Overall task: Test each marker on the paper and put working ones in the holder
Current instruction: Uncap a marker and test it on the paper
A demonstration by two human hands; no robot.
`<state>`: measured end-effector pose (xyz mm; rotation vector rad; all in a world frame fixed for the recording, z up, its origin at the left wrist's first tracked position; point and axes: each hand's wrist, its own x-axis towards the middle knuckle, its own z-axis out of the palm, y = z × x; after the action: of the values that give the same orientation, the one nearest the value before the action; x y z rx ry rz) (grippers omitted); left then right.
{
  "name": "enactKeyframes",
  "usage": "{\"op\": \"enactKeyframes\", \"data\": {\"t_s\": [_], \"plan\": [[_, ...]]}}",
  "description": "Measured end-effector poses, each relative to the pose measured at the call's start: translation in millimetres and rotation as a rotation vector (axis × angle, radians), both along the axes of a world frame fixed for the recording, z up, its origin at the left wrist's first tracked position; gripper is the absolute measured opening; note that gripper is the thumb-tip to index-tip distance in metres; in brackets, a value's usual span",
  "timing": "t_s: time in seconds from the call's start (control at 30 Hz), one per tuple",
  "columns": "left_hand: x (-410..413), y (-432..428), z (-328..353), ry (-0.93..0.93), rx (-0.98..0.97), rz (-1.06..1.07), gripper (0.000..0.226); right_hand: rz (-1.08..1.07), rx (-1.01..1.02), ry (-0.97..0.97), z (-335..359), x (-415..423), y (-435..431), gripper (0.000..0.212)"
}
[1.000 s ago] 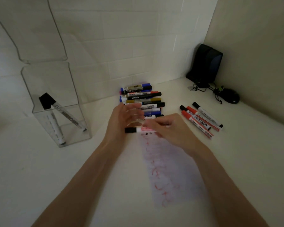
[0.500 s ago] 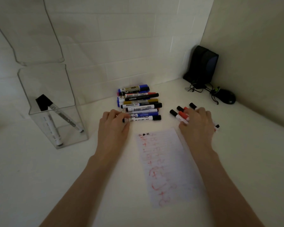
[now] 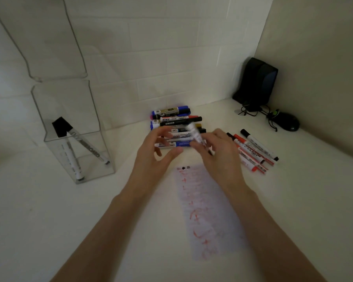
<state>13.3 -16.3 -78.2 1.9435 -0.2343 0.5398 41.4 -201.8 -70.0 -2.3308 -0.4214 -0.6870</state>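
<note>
**Hands.** The right hand [image 3: 218, 157] grips a white-barrelled marker [image 3: 195, 135], held tilted above the near edge of the stack. The marker is blurred, so its colour and whether it is capped cannot be told. The left hand [image 3: 151, 157] is beside it with fingers spread and relaxed. It appears to hold nothing, and contact with the marker cannot be confirmed.

**Done so far, as judged.**
- The clear acrylic holder [image 3: 69, 102] at the left of the white table [image 3: 49, 220] contains two black-capped whiteboard markers [image 3: 73, 161] leaning inside.
- The strip of white paper [image 3: 208, 210] carries many red scribbles along its length and a few small black marks [image 3: 183, 168] at its far end.
- A loose row of red and black markers [image 3: 253, 153] lies to the right of the paper, apart from the stack. These were probably tested and set aside, though the view does not confirm it.

**Outstanding.**
- The held marker has not been brought to the paper.
- A stack of assorted blue, black, red and yellow markers [image 3: 175, 119] remains behind the hands, apparently untested.

The task looks well short of halfway.
</note>
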Motion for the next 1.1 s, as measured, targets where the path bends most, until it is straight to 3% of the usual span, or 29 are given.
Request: {"op": "enactKeyframes", "data": {"t_s": [0.07, 0.13, 0.2, 0.33, 0.47, 0.77, 0.87, 0.97, 1.1], "plan": [[-1, -1, -2, 0.063, 0.07, -0.048, 0.041, 0.108, 0.406, 0.265, 12, -9, 5, 0.007], [-1, -2, -6, 0.098, 0.22, -0.09, 0.028, 0.183, 0.645, 0.418, 18, -17, 8, 0.011], [-2, -3, -9, 0.086, 0.336, -0.107, 0.016, 0.203, 0.666, 0.444, 17, -21, 10, 0.015], [-6, -1, -9, 0.137, 0.475, -0.146, 0.019, 0.166, 0.614, 0.484, 20, -19, 12, 0.025], [-8, 19, -8, 0.18, 0.357, -0.106, 0.029, 0.045, 0.893, 0.424, 33, -8, -15, 0.022], [-10, 21, -11, 0.173, 0.316, -0.014, 0.019, -0.008, 0.746, 0.557, 11, -15, 2, 0.024], [-14, 20, -13, 0.236, 0.41, -0.033, 0.012, -0.053, 0.655, 0.543, 3, -14, 5, 0.025], [-12, 17, -14, 0.285, 0.604, -0.007, 0.037, -0.114, 0.607, 0.521, -2, -13, 7, 0.03], [-9, 17, -12, 0.304, 0.646, -0.015, 0.052, -0.086, 0.593, 0.47, -1, -13, 9, 0.023]]}}
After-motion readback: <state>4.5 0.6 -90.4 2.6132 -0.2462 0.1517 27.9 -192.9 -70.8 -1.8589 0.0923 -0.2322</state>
